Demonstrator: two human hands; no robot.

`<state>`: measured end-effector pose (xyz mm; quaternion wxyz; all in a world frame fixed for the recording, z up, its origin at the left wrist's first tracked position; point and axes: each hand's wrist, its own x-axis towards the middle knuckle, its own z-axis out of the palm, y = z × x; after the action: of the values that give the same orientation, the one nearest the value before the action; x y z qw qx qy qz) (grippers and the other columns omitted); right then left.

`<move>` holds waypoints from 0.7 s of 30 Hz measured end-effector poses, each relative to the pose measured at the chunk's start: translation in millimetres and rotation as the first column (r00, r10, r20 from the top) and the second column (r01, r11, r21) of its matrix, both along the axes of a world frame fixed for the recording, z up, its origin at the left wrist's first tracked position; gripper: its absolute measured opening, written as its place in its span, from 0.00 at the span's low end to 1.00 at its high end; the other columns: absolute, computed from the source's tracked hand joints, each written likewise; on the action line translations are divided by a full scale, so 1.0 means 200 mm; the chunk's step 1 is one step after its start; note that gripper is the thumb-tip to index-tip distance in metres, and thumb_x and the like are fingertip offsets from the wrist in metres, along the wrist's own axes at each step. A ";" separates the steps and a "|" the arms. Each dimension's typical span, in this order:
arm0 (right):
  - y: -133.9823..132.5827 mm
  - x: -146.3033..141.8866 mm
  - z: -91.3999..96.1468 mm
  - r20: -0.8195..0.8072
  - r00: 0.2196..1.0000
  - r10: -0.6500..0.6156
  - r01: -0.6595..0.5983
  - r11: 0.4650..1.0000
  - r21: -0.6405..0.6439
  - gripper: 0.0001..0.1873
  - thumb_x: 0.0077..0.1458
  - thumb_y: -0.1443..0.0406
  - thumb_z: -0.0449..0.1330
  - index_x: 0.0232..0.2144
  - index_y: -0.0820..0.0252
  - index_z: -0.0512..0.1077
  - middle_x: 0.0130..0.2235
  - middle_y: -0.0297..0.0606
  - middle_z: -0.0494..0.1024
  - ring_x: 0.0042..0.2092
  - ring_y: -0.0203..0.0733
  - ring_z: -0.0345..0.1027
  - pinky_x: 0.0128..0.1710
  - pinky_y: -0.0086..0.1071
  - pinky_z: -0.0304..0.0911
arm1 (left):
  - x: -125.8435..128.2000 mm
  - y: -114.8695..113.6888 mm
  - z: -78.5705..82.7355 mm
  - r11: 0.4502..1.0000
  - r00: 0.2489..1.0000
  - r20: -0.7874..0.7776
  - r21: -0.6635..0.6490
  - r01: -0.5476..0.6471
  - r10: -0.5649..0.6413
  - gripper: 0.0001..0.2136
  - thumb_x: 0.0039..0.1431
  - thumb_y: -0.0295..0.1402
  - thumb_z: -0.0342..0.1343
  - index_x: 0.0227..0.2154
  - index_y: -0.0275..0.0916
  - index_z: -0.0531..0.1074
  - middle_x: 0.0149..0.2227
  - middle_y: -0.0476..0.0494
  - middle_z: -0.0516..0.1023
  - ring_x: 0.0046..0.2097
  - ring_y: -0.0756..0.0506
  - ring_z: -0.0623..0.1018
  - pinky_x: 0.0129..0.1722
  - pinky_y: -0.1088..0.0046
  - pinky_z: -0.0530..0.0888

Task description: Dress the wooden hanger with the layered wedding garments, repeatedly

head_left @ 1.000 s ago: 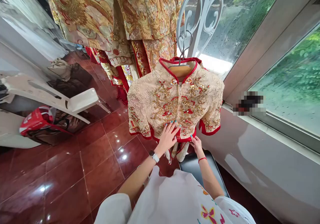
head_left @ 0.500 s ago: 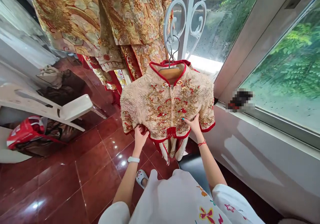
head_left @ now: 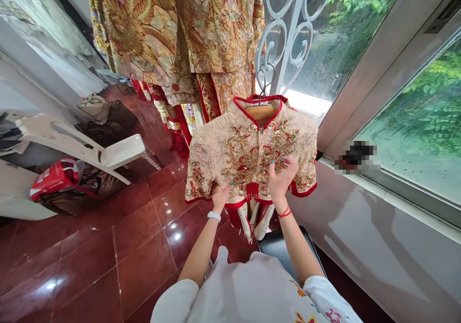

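A cream jacket [head_left: 230,145] with gold and red beading and red trim hangs on a wooden hanger [head_left: 260,110] hooked to a white scrolled window grille [head_left: 288,39]. My left hand [head_left: 220,196] grips the jacket's lower hem left of the front opening, fingers curled into the fabric. My right hand [head_left: 281,179] presses on the beaded front just right of the opening, fingers spread on the cloth. Red and cream tassels [head_left: 252,217] dangle below the hem.
A larger gold embroidered robe [head_left: 173,30] hangs behind at top. A white plastic chair [head_left: 82,145] lies tipped at left beside a red bag [head_left: 54,179]. A black stool [head_left: 281,246] stands under the jacket. The white wall and window sill [head_left: 378,188] run along the right.
My left hand moved right along the hem toward the front opening. My right hand shifted left and up onto the beaded front, from the jacket's right side.
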<state>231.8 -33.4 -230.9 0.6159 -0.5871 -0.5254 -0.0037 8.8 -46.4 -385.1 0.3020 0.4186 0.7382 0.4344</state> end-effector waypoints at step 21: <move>0.47 -0.71 0.88 0.732 0.399 0.552 -0.421 0.820 -0.389 0.15 0.66 0.62 0.55 0.35 0.60 0.81 0.33 0.44 0.83 0.36 0.45 0.76 0.40 0.35 0.64 | -0.37 -0.44 -0.13 0.825 0.380 0.910 0.085 -0.559 0.164 0.07 0.54 0.37 0.59 0.36 0.48 0.78 0.54 0.49 0.80 0.68 0.42 0.65 0.68 0.56 0.64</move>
<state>90.4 59.7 -55.9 0.2291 -0.3777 -0.8952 -0.0585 -66.1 -135.3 -410.8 0.4419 0.0098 0.4518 0.7749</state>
